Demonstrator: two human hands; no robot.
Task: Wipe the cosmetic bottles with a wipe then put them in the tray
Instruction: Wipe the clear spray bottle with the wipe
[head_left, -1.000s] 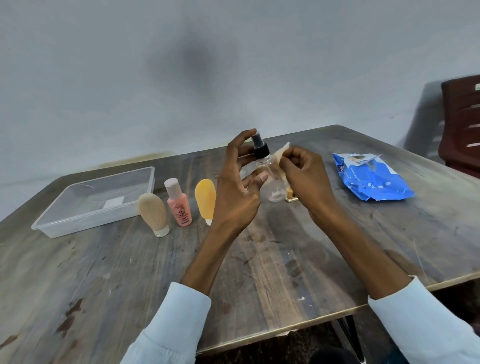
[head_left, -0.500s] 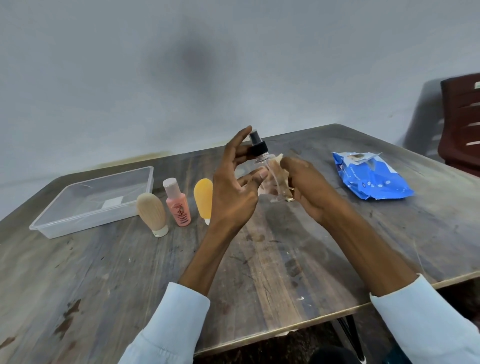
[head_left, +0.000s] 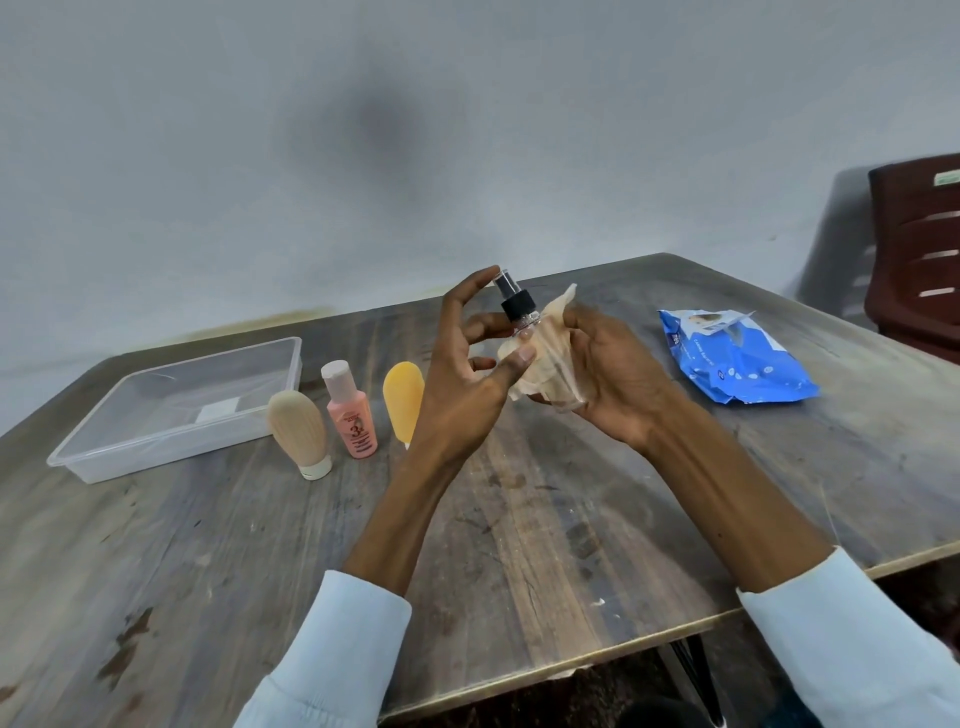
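Observation:
A clear spray bottle with a black pump cap (head_left: 516, 300) is held up over the table's middle. My left hand (head_left: 467, 374) pinches its neck and shoulder with thumb and fingertips. My right hand (head_left: 608, 374) cups the bottle's body through a thin wipe (head_left: 545, 358) wrapped round it. On the table to the left stand a beige tube (head_left: 300, 431), a pink bottle (head_left: 350, 410) and an orange tube (head_left: 402, 402), partly behind my left hand. The clear plastic tray (head_left: 171, 447) lies at the far left with no bottles in it.
A blue pack of wipes (head_left: 737, 364) lies on the wooden table (head_left: 519, 545) to the right. A dark red chair (head_left: 919, 249) stands beyond the table's right corner. The table's front edge runs close under my forearms.
My right hand has turned palm-up and now wraps the wipe round the bottle's body; earlier it pinched the wipe at the bottle's side. The left hand keeps its hold near the neck.

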